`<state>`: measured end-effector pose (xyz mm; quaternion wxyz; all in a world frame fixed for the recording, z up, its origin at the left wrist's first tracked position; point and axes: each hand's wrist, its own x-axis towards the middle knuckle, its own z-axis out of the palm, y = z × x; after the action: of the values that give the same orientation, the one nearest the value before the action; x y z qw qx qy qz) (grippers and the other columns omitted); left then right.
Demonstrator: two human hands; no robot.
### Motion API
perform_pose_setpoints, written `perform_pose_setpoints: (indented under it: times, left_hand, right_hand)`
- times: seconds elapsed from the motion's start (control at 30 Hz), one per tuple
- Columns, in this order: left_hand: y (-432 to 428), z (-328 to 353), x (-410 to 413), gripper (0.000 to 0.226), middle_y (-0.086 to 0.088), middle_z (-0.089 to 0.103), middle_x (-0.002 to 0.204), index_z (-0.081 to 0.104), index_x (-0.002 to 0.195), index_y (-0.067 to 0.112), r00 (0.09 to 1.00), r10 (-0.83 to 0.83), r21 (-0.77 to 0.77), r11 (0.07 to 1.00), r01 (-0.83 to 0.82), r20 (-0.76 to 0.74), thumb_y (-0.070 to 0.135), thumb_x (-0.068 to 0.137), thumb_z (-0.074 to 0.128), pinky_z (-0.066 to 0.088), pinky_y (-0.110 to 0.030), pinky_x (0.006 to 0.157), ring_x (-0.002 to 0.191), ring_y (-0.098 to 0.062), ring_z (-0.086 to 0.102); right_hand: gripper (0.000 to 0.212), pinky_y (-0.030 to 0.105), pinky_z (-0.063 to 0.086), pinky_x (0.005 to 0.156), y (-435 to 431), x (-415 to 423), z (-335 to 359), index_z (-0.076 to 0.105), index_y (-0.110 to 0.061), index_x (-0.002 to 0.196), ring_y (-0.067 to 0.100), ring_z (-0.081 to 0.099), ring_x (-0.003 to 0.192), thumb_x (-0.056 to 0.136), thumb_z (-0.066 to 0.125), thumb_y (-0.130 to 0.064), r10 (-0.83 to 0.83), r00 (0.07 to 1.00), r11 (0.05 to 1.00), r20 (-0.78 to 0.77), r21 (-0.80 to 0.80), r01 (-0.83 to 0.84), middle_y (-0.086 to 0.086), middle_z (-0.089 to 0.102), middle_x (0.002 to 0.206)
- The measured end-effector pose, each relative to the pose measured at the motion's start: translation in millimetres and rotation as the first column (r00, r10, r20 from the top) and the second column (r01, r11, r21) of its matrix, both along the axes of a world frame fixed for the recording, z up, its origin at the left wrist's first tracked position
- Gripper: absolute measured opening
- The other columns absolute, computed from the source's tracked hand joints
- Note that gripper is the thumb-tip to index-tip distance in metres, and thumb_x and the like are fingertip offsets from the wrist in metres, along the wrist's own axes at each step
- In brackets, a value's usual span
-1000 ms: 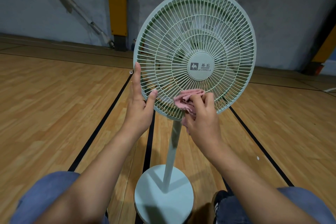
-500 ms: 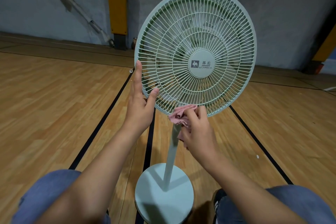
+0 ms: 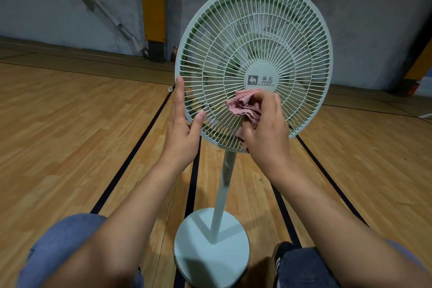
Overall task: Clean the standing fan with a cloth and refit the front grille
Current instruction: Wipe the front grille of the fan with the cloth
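While the floor [image 3: 70, 138] of pale wood planks runs off at the far left, crossed by black lines, a grey wall [image 3: 46, 2] stands behind it with a slanted metal bar [image 3: 98, 4] leaning across it and a yellow pad [image 3: 153, 0] fixed upright beside that. Nearer and lower, a knee in blue cloth [image 3: 67, 241] shows at the bottom left corner. Next comes the left hand [image 3: 183, 128], raised with its fingers straight and spread; the fingertips touch the left rim of the grille [image 3: 254, 30] and the thumb rests on the wires just inside that rim, with nothing held. The fan [image 3: 253, 65] stands upright on the floor between the knees, pale green, with the grille in place over the blades and a round badge [image 3: 261, 77] at its centre. Just below that badge, the cloth [image 3: 243, 106], pink and crumpled, lies pressed against the wires. To its right the right hand [image 3: 266, 126] grips the cloth, fingers curled round it, over the lower middle of the grille. Under the head, the pole [image 3: 223, 194] drops to the round base [image 3: 210, 248] on the floor. At the bottom right, the other knee [image 3: 304, 269] shows beside a dark shoe [image 3: 280, 252]. Whether the blades are turning cannot be told.
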<state>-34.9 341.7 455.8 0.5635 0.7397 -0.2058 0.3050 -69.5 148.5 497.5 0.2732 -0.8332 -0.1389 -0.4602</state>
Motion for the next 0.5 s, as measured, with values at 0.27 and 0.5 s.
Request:
perform_pose_setpoints:
  times: [0.27,0.5]
  left_hand:
    - [3.2,1.4,0.9,0.080,0.049,-0.012,0.162,-0.013,0.164,0.054,0.999,-0.045,0.008,0.999,0.045,-0.003,0.026,0.115,0.043,0.008,-0.035,0.132,0.160,0.007,-0.004]
    - [8.4,0.9,8.2,0.048,0.020,0.062,0.143,0.034,0.164,0.028,0.990,-0.085,-0.199,0.978,0.062,-0.110,0.034,0.116,0.039,0.049,-0.006,0.087,0.120,0.008,0.062]
  right_hand:
    - [0.052,0.009,0.046,0.066,8.7,-8.0,-44.8,0.057,-0.025,0.117,-0.005,0.051,0.083,0.076,0.073,0.003,0.054,0.995,0.991,-0.086,-0.118,-0.064,-0.014,0.040,0.113]
    - [0.050,0.028,0.056,0.055,18.4,-18.3,-80.3,0.057,-0.024,0.112,0.011,0.058,0.083,0.075,0.077,0.005,0.115,0.961,0.971,-0.252,-0.177,-0.163,-0.010,0.038,0.110]
